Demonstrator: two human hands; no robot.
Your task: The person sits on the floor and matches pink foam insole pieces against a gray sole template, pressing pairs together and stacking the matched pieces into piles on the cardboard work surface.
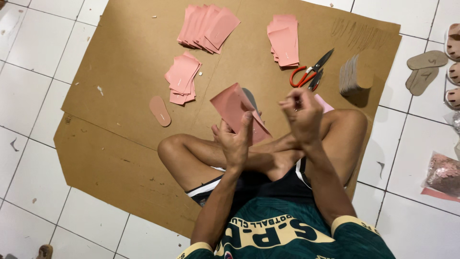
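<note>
I sit cross-legged on a brown cardboard sheet (pixel 124 158). My left hand (pixel 235 141) pinches a pink sheet piece (pixel 232 108) and holds it up over my knees. My right hand (pixel 303 112) is raised beside it with the fingers curled closed; what it holds, if anything, is hidden. Red-handled scissors (pixel 310 73) lie on the cardboard just beyond my right hand. A pink sole-shaped cutout (pixel 159 111) lies left of my knee.
Three stacks of pink pieces sit on the cardboard: far middle (pixel 208 26), far right (pixel 284 41), nearer left (pixel 182 77). A stack of brown soles (pixel 355 74) stands right of the scissors. Two grey soles (pixel 424 67) and a plastic bag (pixel 443 173) lie on white tiles.
</note>
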